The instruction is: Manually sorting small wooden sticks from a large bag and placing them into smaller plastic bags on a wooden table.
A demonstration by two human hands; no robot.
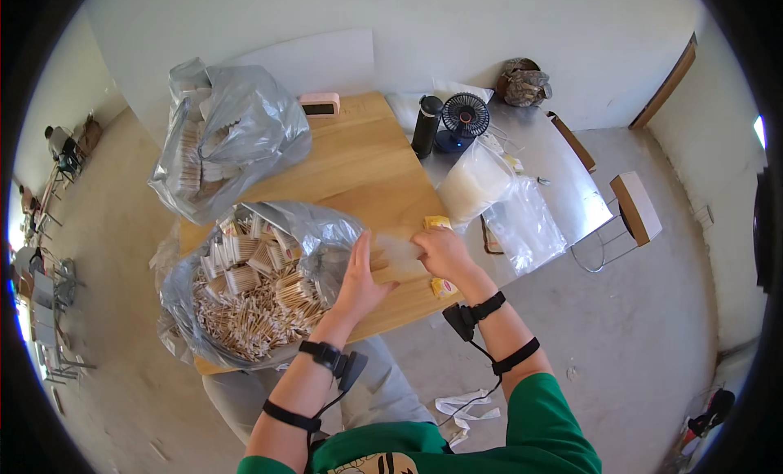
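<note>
A small translucent plastic bag (398, 254) is stretched over the wooden table between my hands. My right hand (449, 255) pinches its right side with closed fingers. At its left side is my left hand (359, 285), fingers straight and thumb spread apart, gripping nothing visible. Just left of it, a large grey plastic bag (326, 229) lies open, full of loose cotton swabs (245, 323) and bundled swabs (242, 250). One small yellow packet (436, 222) sits beyond my right hand, and another yellow packet (444, 288) lies on its near side.
A second grey bag (261, 123) with swab bundles stands at the far left, beside a pink device (319, 105). On the metal table (571, 176) are a black bottle (427, 126), a fan (465, 119) and a stack of clear bags (475, 180). A stool (635, 207) stands right.
</note>
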